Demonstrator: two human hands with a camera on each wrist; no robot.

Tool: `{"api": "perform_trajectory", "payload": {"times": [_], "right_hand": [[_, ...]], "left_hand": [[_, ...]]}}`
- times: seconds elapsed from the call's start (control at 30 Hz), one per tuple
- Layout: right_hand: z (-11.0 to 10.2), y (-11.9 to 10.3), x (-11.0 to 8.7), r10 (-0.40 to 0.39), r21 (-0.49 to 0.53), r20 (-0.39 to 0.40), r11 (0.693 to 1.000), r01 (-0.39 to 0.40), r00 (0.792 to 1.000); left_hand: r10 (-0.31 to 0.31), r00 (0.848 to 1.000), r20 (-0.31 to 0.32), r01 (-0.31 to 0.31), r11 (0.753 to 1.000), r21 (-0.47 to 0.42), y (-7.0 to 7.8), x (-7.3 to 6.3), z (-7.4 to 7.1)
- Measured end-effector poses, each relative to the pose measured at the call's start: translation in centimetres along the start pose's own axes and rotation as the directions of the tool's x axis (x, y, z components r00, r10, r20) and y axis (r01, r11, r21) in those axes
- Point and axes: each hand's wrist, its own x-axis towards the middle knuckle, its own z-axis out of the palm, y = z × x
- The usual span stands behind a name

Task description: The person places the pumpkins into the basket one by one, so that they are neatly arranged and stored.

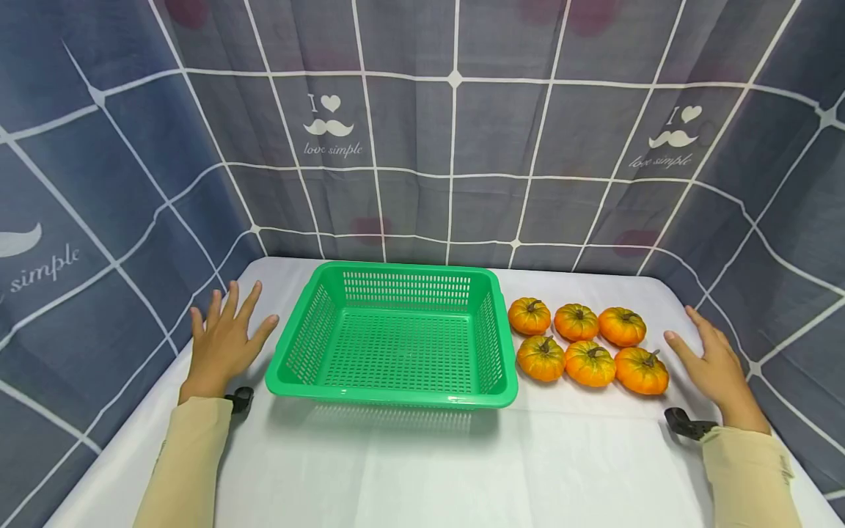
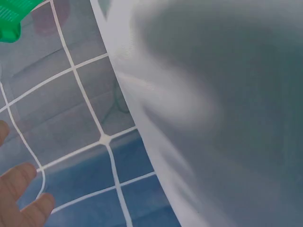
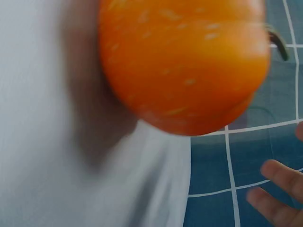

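Observation:
To the left of a green plastic basket (image 1: 389, 400), my left hand (image 1: 227, 341) is spread with straight fingers and holds nothing. My right hand (image 1: 716, 367) is likewise empty, its fingers extended, just right of several small orange pumpkins. These stand in two rows beside the basket's right side. Nearest to the right hand is the front-row end pumpkin (image 1: 642, 371); that hand's fingertips (image 3: 272, 201) show at the edge of the right wrist view, where a pumpkin (image 3: 184, 71) looms large. In the left wrist view, fingers (image 2: 19, 182) appear at the lower left, and a corner of the basket (image 2: 12, 19) at the top.
A white cloth covers the table (image 1: 396, 477). Behind and on both sides hangs a grey-blue checked curtain (image 1: 416, 132) with white lines, close to the table's edges. Each wrist wears a small black camera, such as the one at the right wrist (image 1: 686, 424).

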Motion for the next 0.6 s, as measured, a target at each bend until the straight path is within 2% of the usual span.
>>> {"api": "perform_trajectory", "payload": {"times": [0.1,0.2,0.3,0.4,0.47,0.6], "right_hand": [[-0.3,0.0,0.1,0.035,0.069,0.056,0.997,-0.039,0.998],[-0.3,0.3,0.0,0.034,0.146,0.097,0.988,-0.048,0.995],[-0.2,1.0,-0.1,-0.003,0.222,0.1,0.975,-0.019,0.995],[-0.1,1.7,-0.2,-0.038,0.319,0.111,0.948,0.001,0.993],[0.0,2.2,-0.2,-0.063,0.405,0.14,0.914,0.0,0.988],[0.4,2.9,-0.2,-0.104,0.581,0.215,0.813,-0.042,0.971]], "left_hand": [[0.004,1.0,-0.006,-0.004,1.0,-0.021,0.0,0.0,0.0],[0.01,1.0,-0.009,-0.011,0.998,-0.061,0.0,0.1,-0.1],[0.012,1.0,-0.003,-0.012,0.992,-0.123,0.3,0.2,-0.2],[0.007,1.0,0.011,-0.004,0.979,-0.204,0.5,0.3,-0.3],[0.0,1.0,0.028,0.007,0.965,-0.261,0.8,0.5,-0.4],[-0.015,0.997,0.074,0.041,0.935,-0.351,1.2,0.7,-0.5]]}}
